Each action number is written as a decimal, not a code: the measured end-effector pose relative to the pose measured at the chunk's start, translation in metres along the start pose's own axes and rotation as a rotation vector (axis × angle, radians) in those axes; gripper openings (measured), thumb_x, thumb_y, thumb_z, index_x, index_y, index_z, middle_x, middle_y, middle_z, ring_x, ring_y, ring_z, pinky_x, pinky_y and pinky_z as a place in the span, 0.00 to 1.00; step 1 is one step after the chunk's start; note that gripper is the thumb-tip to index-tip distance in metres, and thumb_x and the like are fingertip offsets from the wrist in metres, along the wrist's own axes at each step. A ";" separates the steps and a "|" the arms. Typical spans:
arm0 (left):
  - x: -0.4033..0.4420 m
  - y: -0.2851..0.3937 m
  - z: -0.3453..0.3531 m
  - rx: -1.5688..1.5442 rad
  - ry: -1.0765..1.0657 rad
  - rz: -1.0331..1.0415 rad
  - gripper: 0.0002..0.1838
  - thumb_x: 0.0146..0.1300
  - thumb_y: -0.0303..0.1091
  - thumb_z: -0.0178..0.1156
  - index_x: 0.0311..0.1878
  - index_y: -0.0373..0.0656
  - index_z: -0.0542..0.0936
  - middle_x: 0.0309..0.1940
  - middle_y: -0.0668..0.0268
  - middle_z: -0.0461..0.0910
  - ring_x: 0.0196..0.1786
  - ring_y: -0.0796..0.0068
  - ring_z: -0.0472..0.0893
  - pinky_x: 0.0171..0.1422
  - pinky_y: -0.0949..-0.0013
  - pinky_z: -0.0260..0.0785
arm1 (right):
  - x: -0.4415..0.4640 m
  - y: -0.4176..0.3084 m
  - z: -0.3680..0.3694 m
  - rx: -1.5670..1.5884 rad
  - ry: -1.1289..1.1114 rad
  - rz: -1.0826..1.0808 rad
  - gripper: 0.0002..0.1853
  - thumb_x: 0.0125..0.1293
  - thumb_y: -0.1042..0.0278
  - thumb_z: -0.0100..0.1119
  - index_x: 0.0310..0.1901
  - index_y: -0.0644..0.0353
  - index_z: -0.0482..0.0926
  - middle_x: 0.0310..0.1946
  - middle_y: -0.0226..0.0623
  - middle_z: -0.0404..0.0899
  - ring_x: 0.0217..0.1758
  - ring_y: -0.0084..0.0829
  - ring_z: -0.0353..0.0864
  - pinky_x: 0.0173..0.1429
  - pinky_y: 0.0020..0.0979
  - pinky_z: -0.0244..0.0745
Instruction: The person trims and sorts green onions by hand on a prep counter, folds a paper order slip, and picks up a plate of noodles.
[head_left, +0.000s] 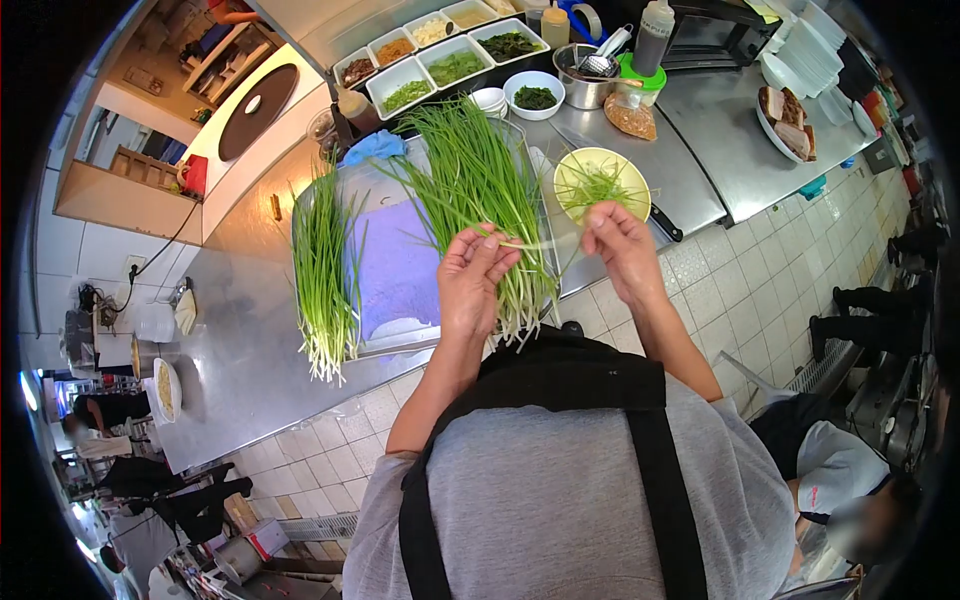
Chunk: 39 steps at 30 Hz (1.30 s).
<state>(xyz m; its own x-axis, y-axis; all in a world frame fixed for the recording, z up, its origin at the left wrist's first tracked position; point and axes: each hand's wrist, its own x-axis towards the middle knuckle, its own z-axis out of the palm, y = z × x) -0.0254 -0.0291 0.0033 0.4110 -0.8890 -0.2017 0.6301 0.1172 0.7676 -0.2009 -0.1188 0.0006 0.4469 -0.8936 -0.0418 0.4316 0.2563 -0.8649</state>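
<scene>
My left hand is closed on a thin green onion, whose pale end points toward my right hand. The right fingers are pinched together beside that end; what they hold, if anything, is too small to make out. A yellowish bowl with loose green trimmings stands just beyond my right hand. Behind and beneath my left hand lies a large bunch of green onions, roots toward me. A smaller bunch lies to the left, across a bluish-purple surface in a metal tray.
A black-handled knife lies right of the bowl. Behind are topping containers, a bowl of dark greens, a metal pot and a blue cloth. Meat fills a bowl at right. A co-worker is at lower right.
</scene>
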 end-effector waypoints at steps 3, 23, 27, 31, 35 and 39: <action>0.002 0.004 -0.012 -0.005 0.031 0.044 0.08 0.62 0.24 0.54 0.45 0.37 0.72 0.36 0.62 0.78 0.40 0.69 0.81 0.45 0.70 0.76 | 0.002 -0.025 -0.017 -0.010 0.072 -0.132 0.06 0.65 0.68 0.54 0.37 0.61 0.73 0.25 0.28 0.72 0.26 0.19 0.69 0.34 0.20 0.64; -0.017 0.026 -0.020 0.170 0.012 -0.054 0.12 0.62 0.25 0.52 0.48 0.34 0.75 0.31 0.68 0.75 0.31 0.80 0.74 0.36 0.73 0.72 | 0.053 -0.021 -0.083 -1.622 0.126 -0.370 0.10 0.53 0.73 0.59 0.39 0.56 0.78 0.40 0.45 0.75 0.38 0.47 0.77 0.42 0.41 0.74; -0.022 0.028 -0.021 0.168 -0.022 -0.075 0.11 0.63 0.26 0.52 0.47 0.34 0.75 0.28 0.68 0.74 0.27 0.82 0.71 0.29 0.78 0.63 | 0.049 -0.030 -0.055 -1.618 0.147 -0.270 0.13 0.53 0.72 0.59 0.43 0.53 0.77 0.39 0.44 0.76 0.40 0.45 0.77 0.44 0.42 0.73; -0.025 0.028 -0.025 0.114 -0.026 -0.097 0.10 0.64 0.27 0.52 0.46 0.34 0.76 0.27 0.69 0.74 0.25 0.84 0.69 0.26 0.80 0.58 | 0.051 -0.022 -0.051 -1.673 -0.031 -0.322 0.14 0.53 0.71 0.59 0.43 0.52 0.77 0.37 0.41 0.76 0.41 0.42 0.78 0.46 0.41 0.72; -0.028 0.036 -0.033 0.126 -0.004 -0.083 0.09 0.64 0.29 0.53 0.44 0.35 0.77 0.25 0.70 0.75 0.23 0.85 0.68 0.24 0.80 0.56 | 0.057 -0.015 -0.047 -1.728 -0.191 -0.393 0.09 0.52 0.71 0.59 0.37 0.53 0.79 0.33 0.38 0.77 0.39 0.38 0.78 0.44 0.37 0.69; -0.031 0.079 -0.077 0.428 0.257 0.171 0.10 0.63 0.33 0.55 0.43 0.38 0.79 0.21 0.73 0.73 0.20 0.87 0.65 0.23 0.81 0.55 | 0.060 -0.016 -0.044 -1.654 -0.149 -0.512 0.05 0.53 0.71 0.59 0.33 0.53 0.80 0.32 0.35 0.77 0.37 0.35 0.77 0.41 0.36 0.67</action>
<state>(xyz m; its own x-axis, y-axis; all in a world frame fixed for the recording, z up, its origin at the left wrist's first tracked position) 0.0624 0.0416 0.0239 0.6663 -0.7298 -0.1535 0.2370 0.0121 0.9714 -0.2154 -0.1927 -0.0106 0.6360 -0.6938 0.3379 -0.6081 -0.7201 -0.3341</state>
